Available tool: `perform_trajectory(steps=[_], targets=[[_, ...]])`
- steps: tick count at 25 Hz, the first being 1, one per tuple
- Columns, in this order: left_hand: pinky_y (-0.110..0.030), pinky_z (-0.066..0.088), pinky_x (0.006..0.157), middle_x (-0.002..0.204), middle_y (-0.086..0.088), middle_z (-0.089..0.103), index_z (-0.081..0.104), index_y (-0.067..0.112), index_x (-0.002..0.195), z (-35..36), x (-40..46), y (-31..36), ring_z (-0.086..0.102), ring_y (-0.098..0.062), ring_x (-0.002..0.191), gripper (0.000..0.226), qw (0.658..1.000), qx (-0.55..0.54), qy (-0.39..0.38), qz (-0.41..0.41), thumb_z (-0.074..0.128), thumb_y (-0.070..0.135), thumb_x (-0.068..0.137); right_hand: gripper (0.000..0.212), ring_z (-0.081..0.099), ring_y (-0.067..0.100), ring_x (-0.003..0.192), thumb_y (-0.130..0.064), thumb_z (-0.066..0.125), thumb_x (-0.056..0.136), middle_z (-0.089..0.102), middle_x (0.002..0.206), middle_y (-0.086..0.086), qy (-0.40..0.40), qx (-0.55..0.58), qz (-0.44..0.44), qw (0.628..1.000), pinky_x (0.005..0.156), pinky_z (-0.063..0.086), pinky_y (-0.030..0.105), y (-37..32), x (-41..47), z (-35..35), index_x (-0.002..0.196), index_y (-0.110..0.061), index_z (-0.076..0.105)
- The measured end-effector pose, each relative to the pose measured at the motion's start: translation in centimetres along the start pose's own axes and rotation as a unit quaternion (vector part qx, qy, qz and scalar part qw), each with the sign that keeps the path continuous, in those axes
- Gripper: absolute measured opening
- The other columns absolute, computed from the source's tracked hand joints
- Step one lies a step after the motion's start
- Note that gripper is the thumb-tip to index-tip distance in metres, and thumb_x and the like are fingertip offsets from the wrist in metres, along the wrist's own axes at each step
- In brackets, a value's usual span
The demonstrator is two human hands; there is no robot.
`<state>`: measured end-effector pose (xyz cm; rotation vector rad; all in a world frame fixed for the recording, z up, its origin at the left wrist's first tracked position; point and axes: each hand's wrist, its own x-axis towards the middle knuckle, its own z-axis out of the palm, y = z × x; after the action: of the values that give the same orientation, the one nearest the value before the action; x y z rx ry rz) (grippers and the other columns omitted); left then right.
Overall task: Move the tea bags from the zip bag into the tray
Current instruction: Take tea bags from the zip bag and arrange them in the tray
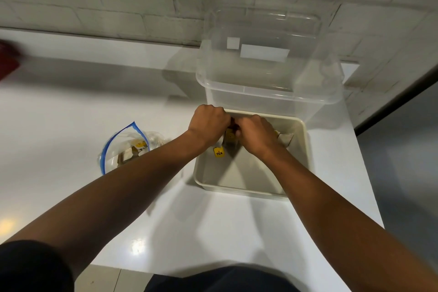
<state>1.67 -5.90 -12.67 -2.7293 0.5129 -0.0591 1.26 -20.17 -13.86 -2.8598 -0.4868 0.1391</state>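
Tea bags [231, 140] sit at the far end of the beige tray [248, 187], likely being arranged there by the left hand [208, 123] and right hand [257, 134], both curled closed together over them. Whether the hidden fingers pinch anything I cannot tell. More remain in the open zip bag [125, 149] lying left on the tabletop [71, 125].

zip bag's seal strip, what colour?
Blue; the strip runs along the open zip bag mouth, clearest in the head view.

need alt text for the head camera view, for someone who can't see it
Both hands, left hand and right hand, meet over a cream tray, holding tea bags above it. An open zip bag with more tea bags lies left on the white counter; a clear plastic tub stands behind.
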Motion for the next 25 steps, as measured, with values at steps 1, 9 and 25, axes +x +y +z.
perform_trajectory(steps=[1, 9, 25], targets=[[-0.029, 0.037, 0.063, 0.088, -0.001, 0.068, 0.068, 0.021, 0.091, 0.0, 0.0, 0.0, 0.066, -0.023, 0.081, 0.020, 1.000, 0.000, 0.000, -0.004, 0.051, 0.009, 0.093, 0.024, 0.064, 0.036, 0.095, -0.013, 0.057, 0.090, 0.068, 0.105, 0.015, 0.017, 0.014, -0.013, 1.000, 0.069, 0.041, 0.030, 0.2, -0.2, -0.1, 0.113, -0.017, 0.065], [-0.031, 0.046, 0.068, 0.091, -0.003, 0.069, 0.069, 0.018, 0.100, 0.3, 0.2, 0.0, 0.067, -0.025, 0.082, 0.014, 1.000, -0.003, -0.007, -0.024, 0.058, 0.015, 0.093, 0.018, 0.066, 0.031, 0.079, -0.030, 0.063, 0.085, 0.071, 0.086, 0.010, -0.033, 0.065, 0.108, 0.991, 0.065, 0.054, 0.032, 1.3, -1.8, 1.3, 0.087, -0.016, 0.075], [-0.033, 0.048, 0.064, 0.084, 0.004, 0.062, 0.073, 0.027, 0.088, 0.3, -7.4, -4.5, 0.055, -0.023, 0.080, 0.012, 0.948, -0.288, 0.122, -0.059, 0.062, 0.029, 0.090, 0.034, 0.060, 0.031, 0.113, -0.032, 0.055, 0.093, 0.066, 0.123, 0.006, -0.046, 0.076, 0.089, 0.992, 0.083, 0.049, 0.036, 0.6, -2.1, 3.4, 0.125, -0.028, 0.065]])
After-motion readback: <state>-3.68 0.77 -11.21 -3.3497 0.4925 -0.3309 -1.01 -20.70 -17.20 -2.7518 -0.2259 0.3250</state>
